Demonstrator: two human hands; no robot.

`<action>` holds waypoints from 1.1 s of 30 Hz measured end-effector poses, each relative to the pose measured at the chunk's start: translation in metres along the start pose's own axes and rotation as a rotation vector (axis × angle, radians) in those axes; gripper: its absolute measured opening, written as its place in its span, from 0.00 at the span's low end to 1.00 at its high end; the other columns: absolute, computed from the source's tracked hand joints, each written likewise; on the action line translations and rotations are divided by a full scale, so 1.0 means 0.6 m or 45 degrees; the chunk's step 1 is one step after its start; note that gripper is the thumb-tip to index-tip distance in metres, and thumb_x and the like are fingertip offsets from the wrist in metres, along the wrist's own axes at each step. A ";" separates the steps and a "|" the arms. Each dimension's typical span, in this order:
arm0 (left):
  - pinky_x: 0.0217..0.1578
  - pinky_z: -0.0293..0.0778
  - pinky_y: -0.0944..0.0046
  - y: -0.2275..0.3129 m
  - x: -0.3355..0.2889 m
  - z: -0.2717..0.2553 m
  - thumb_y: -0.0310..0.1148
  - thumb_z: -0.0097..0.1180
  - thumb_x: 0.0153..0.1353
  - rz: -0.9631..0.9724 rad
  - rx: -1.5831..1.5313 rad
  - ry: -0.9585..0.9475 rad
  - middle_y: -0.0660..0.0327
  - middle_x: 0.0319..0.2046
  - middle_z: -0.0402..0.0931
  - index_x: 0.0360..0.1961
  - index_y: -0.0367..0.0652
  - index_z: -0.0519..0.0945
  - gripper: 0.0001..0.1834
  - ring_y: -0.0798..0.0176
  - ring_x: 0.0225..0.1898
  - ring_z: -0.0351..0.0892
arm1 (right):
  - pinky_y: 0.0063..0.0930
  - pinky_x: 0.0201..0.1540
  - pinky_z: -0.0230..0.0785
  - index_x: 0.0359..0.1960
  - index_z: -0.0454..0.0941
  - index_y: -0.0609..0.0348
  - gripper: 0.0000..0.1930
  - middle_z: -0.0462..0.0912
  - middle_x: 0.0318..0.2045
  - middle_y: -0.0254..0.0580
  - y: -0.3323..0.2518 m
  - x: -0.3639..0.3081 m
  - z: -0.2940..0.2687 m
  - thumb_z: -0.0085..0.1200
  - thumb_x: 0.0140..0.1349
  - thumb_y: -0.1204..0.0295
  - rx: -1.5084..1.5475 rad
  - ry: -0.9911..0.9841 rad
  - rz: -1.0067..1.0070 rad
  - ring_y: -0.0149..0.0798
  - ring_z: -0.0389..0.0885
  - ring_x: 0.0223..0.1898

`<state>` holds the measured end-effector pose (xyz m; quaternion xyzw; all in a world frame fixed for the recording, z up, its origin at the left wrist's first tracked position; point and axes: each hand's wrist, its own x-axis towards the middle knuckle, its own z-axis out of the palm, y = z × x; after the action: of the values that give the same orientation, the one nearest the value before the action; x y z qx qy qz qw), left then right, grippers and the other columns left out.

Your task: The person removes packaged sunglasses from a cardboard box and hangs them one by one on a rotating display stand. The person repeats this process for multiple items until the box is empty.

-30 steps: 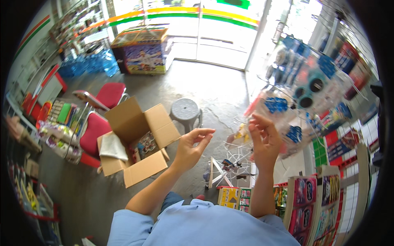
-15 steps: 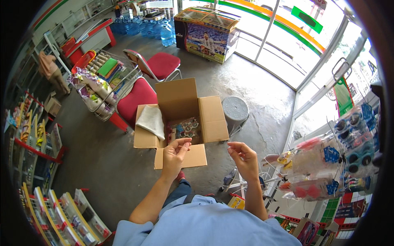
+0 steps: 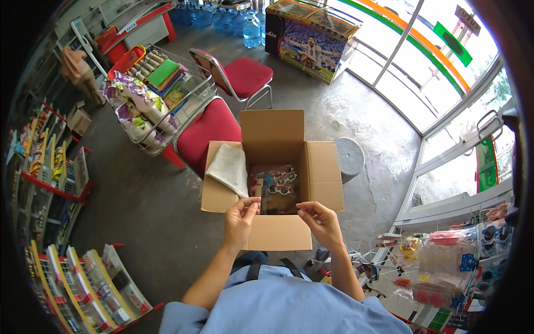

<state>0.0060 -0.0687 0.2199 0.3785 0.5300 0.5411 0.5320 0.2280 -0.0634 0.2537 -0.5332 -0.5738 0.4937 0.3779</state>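
My left hand [image 3: 240,222] is closed in a pinch above the near left corner of an open cardboard box [image 3: 278,234]. Level with it, my right hand [image 3: 324,224] also pinches thumb against fingers, over the near right corner. Whatever either pinch holds, if anything, is too small or hidden to name. Inside the box lie clear packets of small sunglasses [image 3: 281,179] with round lenses, and dark items near its front wall. A folded grey-white cloth [image 3: 228,167] drapes over the left flap.
Left of the box stand red-seated chairs [image 3: 248,77] and a wire cart [image 3: 183,111] of goods. A grey round stool [image 3: 350,157] sits to the right. Hanging packets [image 3: 445,261] crowd the lower right, shelves [image 3: 89,289] the lower left. A person [image 3: 78,72] stands far left.
The view has shifted, so the box sits further right in the picture. My right hand has come closer to my left, and both are now at the box's near edge.
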 end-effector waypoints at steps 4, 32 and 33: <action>0.40 0.73 0.74 -0.035 0.035 -0.034 0.24 0.54 0.65 -0.085 -0.018 0.011 0.65 0.35 0.79 0.44 0.38 0.82 0.09 0.75 0.35 0.75 | 0.20 0.36 0.71 0.45 0.82 0.58 0.10 0.84 0.31 0.35 0.031 0.050 0.045 0.58 0.62 0.72 0.041 -0.055 0.070 0.24 0.80 0.34; 0.36 0.74 0.67 -0.283 0.200 -0.093 0.26 0.55 0.62 -0.126 0.560 0.017 0.58 0.33 0.80 0.43 0.40 0.82 0.09 0.66 0.31 0.79 | 0.18 0.32 0.68 0.41 0.81 0.64 0.09 0.81 0.26 0.33 0.282 0.260 0.150 0.57 0.63 0.72 0.020 0.093 0.478 0.22 0.75 0.28; 0.35 0.75 0.66 -0.287 0.203 -0.092 0.25 0.54 0.62 -0.068 0.581 0.004 0.58 0.33 0.80 0.43 0.40 0.82 0.10 0.65 0.31 0.79 | 0.19 0.32 0.69 0.41 0.81 0.64 0.09 0.81 0.25 0.33 0.291 0.263 0.148 0.57 0.63 0.72 0.032 0.094 0.431 0.22 0.75 0.28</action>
<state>-0.0355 0.0187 0.0248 0.4742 0.6493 0.3934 0.4459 0.1614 0.0675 0.0494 -0.6350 -0.4554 0.5375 0.3169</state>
